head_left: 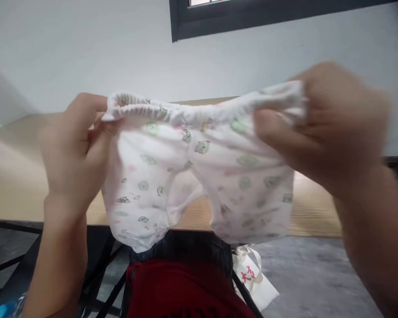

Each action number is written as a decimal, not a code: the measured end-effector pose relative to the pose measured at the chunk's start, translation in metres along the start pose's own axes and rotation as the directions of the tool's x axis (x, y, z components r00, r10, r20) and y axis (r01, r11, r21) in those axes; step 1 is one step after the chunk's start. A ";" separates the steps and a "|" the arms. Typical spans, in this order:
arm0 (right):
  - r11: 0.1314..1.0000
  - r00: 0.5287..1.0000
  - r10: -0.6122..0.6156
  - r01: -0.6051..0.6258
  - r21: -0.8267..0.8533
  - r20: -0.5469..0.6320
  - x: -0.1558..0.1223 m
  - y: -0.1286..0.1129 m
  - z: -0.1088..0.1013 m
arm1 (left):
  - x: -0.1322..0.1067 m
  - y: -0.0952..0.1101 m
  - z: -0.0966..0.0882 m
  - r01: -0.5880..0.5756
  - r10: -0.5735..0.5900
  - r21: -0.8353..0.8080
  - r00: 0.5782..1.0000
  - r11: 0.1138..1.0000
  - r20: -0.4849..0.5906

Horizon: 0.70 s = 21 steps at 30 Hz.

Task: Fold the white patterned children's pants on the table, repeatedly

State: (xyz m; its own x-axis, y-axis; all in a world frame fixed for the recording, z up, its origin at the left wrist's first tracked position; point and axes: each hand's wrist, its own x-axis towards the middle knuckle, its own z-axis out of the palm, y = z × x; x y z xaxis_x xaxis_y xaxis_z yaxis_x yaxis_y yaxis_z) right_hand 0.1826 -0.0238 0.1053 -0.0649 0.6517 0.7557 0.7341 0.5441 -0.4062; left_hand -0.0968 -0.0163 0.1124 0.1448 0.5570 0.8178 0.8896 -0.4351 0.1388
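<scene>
A small pair of white baby pants (199, 154) with green and pink prints hangs in the air in front of me. Its gathered elastic waistband is stretched between my hands, and an opening shows at the crotch between the legs. My left hand (81, 141) pinches the left end of the waistband between thumb and fingers. At the other end, my right hand (328, 123) is closed round the waistband with the thumb on the near side; it is blurred by motion.
A light wooden table (16, 176) stands behind the pants, against a white wall (86, 48). A dark window frame (252, 20) is above. Below are a white bag (255, 282) with red characters, a dark chair (16, 274) and a bottle's blue cap (3, 310).
</scene>
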 end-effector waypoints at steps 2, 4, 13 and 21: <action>0.979 0.992 -0.129 0.129 -0.155 0.010 0.020 0.014 0.029 | 0.009 -0.016 0.016 0.041 -0.039 -0.011 0.991 0.999 0.127; 0.980 0.988 -0.082 0.104 -0.171 0.132 0.035 0.039 0.061 | 0.018 -0.033 0.045 0.058 -0.053 -0.011 0.965 0.998 0.257; 0.902 0.797 0.277 -0.023 -0.431 0.537 0.039 0.132 0.177 | 0.020 -0.083 0.190 0.107 -0.092 0.014 0.777 0.994 0.623; 0.981 0.853 -0.050 0.141 -0.136 0.520 0.031 0.086 0.197 | -0.010 -0.069 0.163 0.085 -0.008 -0.073 0.702 0.994 0.712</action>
State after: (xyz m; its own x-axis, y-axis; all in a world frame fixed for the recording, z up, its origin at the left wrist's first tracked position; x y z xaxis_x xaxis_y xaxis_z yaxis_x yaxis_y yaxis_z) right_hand 0.1110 0.1472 -0.0074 -0.4436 0.8033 0.3973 0.8030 0.5531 -0.2219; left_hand -0.0891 0.1236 0.0037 0.4033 0.8982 0.1751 0.8645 -0.4367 0.2488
